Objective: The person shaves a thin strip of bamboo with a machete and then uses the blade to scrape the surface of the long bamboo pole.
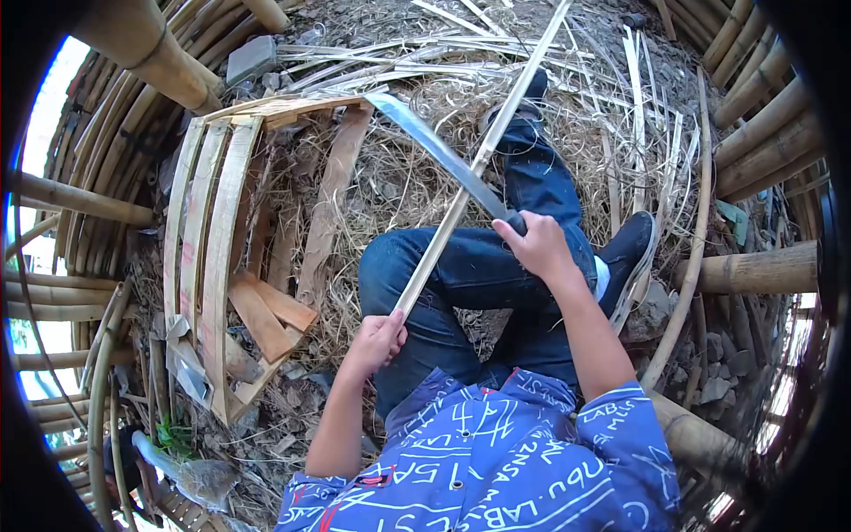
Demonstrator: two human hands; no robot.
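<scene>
My left hand (379,340) grips the near end of a long pale bamboo strip (483,158) that runs up and away to the top of the view. My right hand (538,245) holds the handle of a long machete (434,146). Its blade lies across the strip at mid-length and points up-left toward a wooden crate. Below both hands are my legs in blue jeans (461,270) and dark shoes, one knee bent across the middle.
A broken wooden slat crate (217,257) lies on its side at left. Straw, shavings and split bamboo strips (634,115) cover the ground. Thick bamboo poles (762,266) ring the spot on both sides. A grey block (251,58) sits top left.
</scene>
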